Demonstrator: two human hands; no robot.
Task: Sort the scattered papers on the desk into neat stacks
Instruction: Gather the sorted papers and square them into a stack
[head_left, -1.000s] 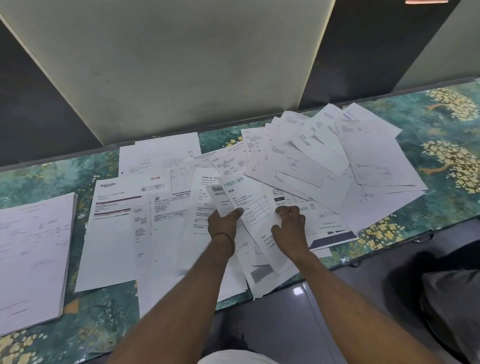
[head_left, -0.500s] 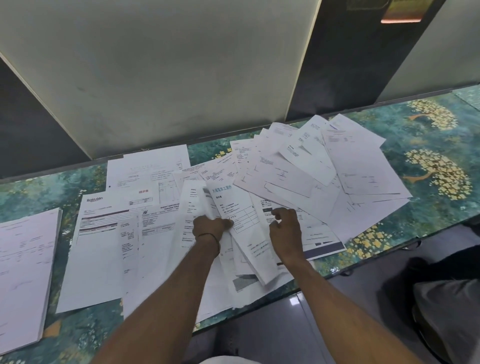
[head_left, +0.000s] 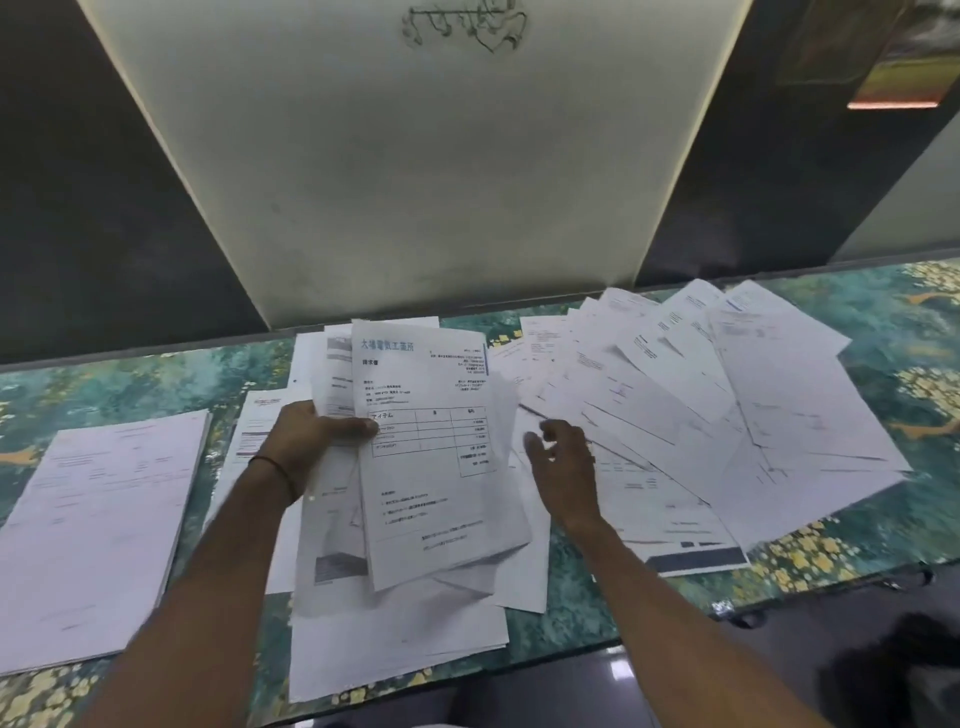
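Teal floral desk (head_left: 904, 358) backed by a pale wall panel (head_left: 415, 182); left hand (head_left: 306, 441) pinches raised sheets (head_left: 431, 467), right hand (head_left: 563, 467) relaxed, empty, beside that grip.

Both of the person's arms are bare down to the lower edge. A thin dark band (head_left: 276, 469) circles the wrist below the left hand (head_left: 311, 441).
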